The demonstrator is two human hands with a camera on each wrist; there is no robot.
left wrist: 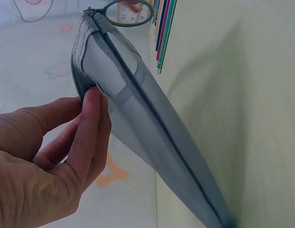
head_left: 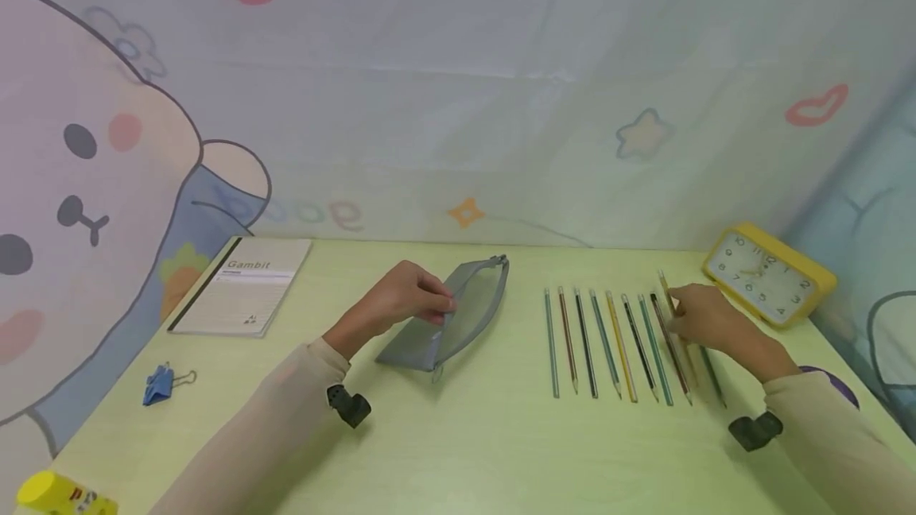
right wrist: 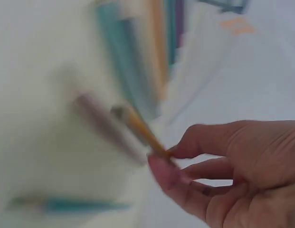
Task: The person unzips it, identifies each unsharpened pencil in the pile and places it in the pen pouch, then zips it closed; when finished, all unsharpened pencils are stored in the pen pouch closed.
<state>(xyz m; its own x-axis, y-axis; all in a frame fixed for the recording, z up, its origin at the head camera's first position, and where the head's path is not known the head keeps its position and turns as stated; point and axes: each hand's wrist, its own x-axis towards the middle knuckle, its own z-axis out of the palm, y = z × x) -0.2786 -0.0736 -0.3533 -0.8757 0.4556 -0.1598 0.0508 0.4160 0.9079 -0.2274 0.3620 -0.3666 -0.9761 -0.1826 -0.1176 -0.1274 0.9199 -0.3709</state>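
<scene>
My left hand [head_left: 401,294] pinches the zippered edge of a grey pencil pouch [head_left: 411,346] between thumb and fingers. The pouch leans up from the table with its mouth spread apart, and the left wrist view shows its zip [left wrist: 77,71] near the fingertips. Over at the right, my right hand [head_left: 704,323] pinches a yellow pencil [right wrist: 140,128] between thumb and forefinger, tilted. Several pencils [head_left: 581,340] of different colours lie side by side to the left of that hand. A dark green pencil [head_left: 712,378] lies partly hidden beneath it. Motion blurs the right wrist view.
A yellow clock [head_left: 769,275] stands behind the right hand, and a purple round object [head_left: 833,384] is partly covered by the right sleeve. On the left are a notebook [head_left: 243,292], a blue binder clip [head_left: 159,386] and a yellow glue stick [head_left: 67,496]. A printed cloth [head_left: 429,102] hangs behind the table.
</scene>
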